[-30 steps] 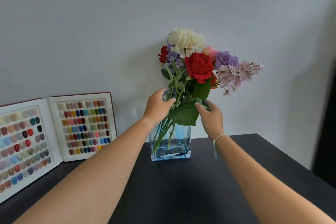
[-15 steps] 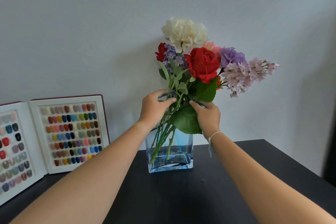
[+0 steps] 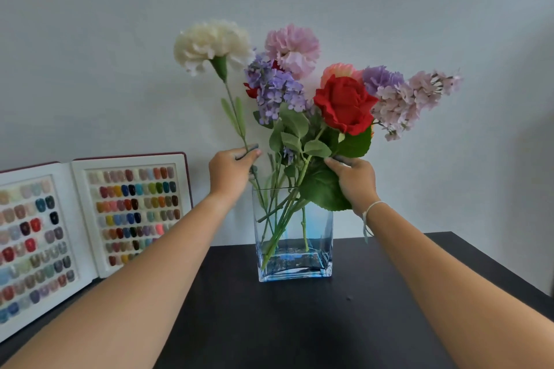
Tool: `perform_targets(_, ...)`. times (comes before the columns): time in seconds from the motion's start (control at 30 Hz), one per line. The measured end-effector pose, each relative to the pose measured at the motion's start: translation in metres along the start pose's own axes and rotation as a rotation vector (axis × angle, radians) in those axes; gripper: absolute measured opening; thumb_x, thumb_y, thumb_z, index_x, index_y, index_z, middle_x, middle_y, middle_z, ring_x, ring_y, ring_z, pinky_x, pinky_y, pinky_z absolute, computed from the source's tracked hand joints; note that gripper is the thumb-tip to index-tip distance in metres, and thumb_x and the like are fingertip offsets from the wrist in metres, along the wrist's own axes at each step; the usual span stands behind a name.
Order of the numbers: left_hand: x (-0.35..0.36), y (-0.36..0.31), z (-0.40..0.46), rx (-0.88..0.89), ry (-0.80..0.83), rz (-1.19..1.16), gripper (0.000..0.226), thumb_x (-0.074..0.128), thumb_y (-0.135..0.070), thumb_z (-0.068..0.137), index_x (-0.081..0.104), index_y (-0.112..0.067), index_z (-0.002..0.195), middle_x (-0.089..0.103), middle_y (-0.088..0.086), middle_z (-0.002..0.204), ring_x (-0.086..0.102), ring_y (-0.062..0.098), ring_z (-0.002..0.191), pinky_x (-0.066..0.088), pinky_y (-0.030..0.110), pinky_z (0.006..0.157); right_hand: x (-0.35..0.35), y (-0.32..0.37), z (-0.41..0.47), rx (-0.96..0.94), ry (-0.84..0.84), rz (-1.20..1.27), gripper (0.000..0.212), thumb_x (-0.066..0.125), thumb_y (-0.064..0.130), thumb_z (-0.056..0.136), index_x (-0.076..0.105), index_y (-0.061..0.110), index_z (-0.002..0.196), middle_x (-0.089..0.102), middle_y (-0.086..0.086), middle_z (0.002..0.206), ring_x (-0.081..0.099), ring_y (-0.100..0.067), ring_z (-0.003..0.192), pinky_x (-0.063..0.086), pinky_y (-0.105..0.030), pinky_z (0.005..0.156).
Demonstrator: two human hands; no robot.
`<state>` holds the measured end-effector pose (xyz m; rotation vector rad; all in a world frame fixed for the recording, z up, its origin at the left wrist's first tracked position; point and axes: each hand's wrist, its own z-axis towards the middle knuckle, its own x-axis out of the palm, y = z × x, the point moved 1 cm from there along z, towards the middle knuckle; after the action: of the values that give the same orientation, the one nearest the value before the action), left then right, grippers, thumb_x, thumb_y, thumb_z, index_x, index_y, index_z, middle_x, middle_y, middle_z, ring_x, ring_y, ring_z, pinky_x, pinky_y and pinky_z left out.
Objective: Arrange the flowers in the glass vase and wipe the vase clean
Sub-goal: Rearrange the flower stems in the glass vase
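Note:
A square blue-tinted glass vase (image 3: 295, 252) stands on the dark table (image 3: 299, 323), with several green stems inside. My left hand (image 3: 230, 172) grips the stem of a white carnation (image 3: 211, 45), held up and leaning left, apart from the bunch. My right hand (image 3: 355, 181) holds the other stems and a large green leaf just above the vase rim. In that bunch are a red rose (image 3: 344, 103), a pink carnation (image 3: 292, 46), purple blossoms (image 3: 274, 88) and a pale pink lilac spray (image 3: 415, 97).
An open display book of coloured nail samples (image 3: 90, 219) leans against the wall at the left, its edge close to my left forearm. A plain pale wall is right behind the flowers. The table's right edge runs behind my right arm.
My left hand has pulled the white carnation up and to the left, out of the bunch. The pink carnation behind it now shows. My right hand stays on the other stems.

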<state>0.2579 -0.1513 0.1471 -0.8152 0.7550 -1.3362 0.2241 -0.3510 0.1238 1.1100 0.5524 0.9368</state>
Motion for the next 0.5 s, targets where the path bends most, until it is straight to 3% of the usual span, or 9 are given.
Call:
perform_targets(0.1,0.000,0.009,-0.005,-0.048,-0.027,-0.100,0.026,0.064,-0.011,0.083,0.064,-0.009,0.109,0.065,0.005,0.085,0.058,0.011,0.056,0.057,0.024,0.066,-0.002,-0.008,-0.001,0.012,-0.003,-0.009,0.020,0.066,0.022,0.081,0.069,0.013,0.098,0.067,-0.007,0.094,0.063,-0.027,0.092,0.051,-0.037,0.087)
perform_targets(0.2,-0.001,0.017,-0.011,-0.042,-0.063,-0.083,0.027,0.064,-0.011,0.083,0.064,-0.004,0.110,0.066,0.005,0.092,0.061,0.012,0.065,0.056,0.020,0.064,-0.005,-0.015,-0.002,0.036,-0.017,0.002,0.020,0.066,0.023,0.081,0.069,0.013,0.098,0.067,-0.007,0.095,0.064,-0.027,0.092,0.052,-0.038,0.088)
perform_targets(0.3,-0.005,0.024,-0.014,-0.056,-0.094,-0.022,0.020,0.064,-0.012,0.083,0.068,-0.002,0.100,0.067,0.008,0.098,0.066,0.022,0.081,0.056,0.039,0.080,-0.005,-0.019,-0.003,0.045,-0.021,0.006,0.019,0.066,0.023,0.081,0.070,0.015,0.097,0.068,-0.007,0.095,0.064,-0.028,0.093,0.052,-0.039,0.089)
perform_targets(0.37,-0.008,0.026,-0.018,-0.075,-0.058,0.014,0.007,0.065,-0.014,0.082,0.070,-0.013,0.088,0.066,0.007,0.089,0.060,0.022,0.080,0.054,0.045,0.084,-0.006,-0.021,-0.004,0.038,-0.029,0.006,0.016,0.066,0.023,0.081,0.070,0.017,0.094,0.068,-0.007,0.094,0.064,-0.027,0.092,0.052,-0.037,0.087)
perform_targets(0.43,-0.009,0.028,-0.023,-0.094,-0.008,-0.018,0.009,0.064,-0.015,0.083,0.067,-0.022,0.087,0.060,0.008,0.081,0.052,0.020,0.077,0.054,0.038,0.081,-0.007,-0.023,-0.006,0.032,-0.030,0.014,0.008,0.066,0.023,0.081,0.070,0.022,0.088,0.069,-0.007,0.094,0.064,-0.026,0.089,0.051,-0.033,0.082)
perform_targets(0.5,-0.011,0.029,-0.028,-0.102,-0.005,-0.036,0.010,0.065,-0.016,0.083,0.068,-0.020,0.092,0.060,0.007,0.077,0.054,0.018,0.077,0.054,0.030,0.076,-0.007,-0.024,-0.006,0.027,-0.026,0.016,0.012,0.065,0.022,0.082,0.070,0.020,0.092,0.069,-0.007,0.096,0.064,-0.025,0.090,0.051,-0.034,0.083)
